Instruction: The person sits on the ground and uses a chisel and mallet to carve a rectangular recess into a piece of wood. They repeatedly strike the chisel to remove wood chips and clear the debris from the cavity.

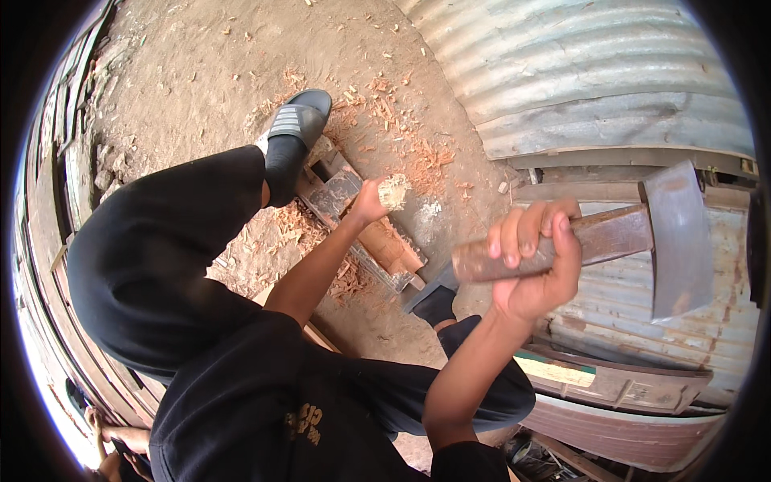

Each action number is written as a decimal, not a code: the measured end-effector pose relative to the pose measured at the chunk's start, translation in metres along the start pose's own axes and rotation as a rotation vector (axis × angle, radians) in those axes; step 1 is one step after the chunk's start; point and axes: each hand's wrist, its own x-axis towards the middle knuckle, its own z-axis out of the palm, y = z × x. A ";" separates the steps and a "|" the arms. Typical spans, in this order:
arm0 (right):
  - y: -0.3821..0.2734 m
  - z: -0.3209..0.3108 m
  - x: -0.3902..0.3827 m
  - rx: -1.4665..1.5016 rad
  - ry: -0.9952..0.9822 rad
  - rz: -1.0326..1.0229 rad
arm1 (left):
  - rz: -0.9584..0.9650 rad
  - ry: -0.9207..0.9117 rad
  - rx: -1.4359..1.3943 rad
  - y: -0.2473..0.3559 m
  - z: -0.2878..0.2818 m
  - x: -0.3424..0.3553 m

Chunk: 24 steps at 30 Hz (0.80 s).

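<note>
My right hand (536,261) is raised on the right, its fingers wrapped round the wooden handle of a hatchet (679,241). The broad grey blade points away to the right, well apart from the wood below. Lower down, my left hand (369,202) grips a piece of wood (394,193) whose pale, rough-hewn end shows past the fingers; the rest of it is hidden by the hand. Under that hand lies a low wooden block (389,245) with a hollowed part, on the ground between my feet.
Wood chips (430,154) are scattered over the dirt ground around the block. My sandalled foot (299,116) rests at its far end. Corrugated metal sheets (578,72) stand at the right, with boards (618,386) below them. A plank wall (48,209) runs along the left, near another person's arm (132,438).
</note>
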 end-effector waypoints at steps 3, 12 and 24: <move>0.078 -0.037 -0.018 -0.032 0.233 0.033 | -0.003 0.003 0.169 -0.001 0.007 0.000; 0.093 -0.054 -0.074 -0.141 0.254 0.773 | 0.153 0.035 0.129 -0.023 0.010 -0.002; 0.143 -0.095 -0.079 -0.438 0.201 0.866 | 0.134 -0.010 -0.048 -0.033 0.017 0.000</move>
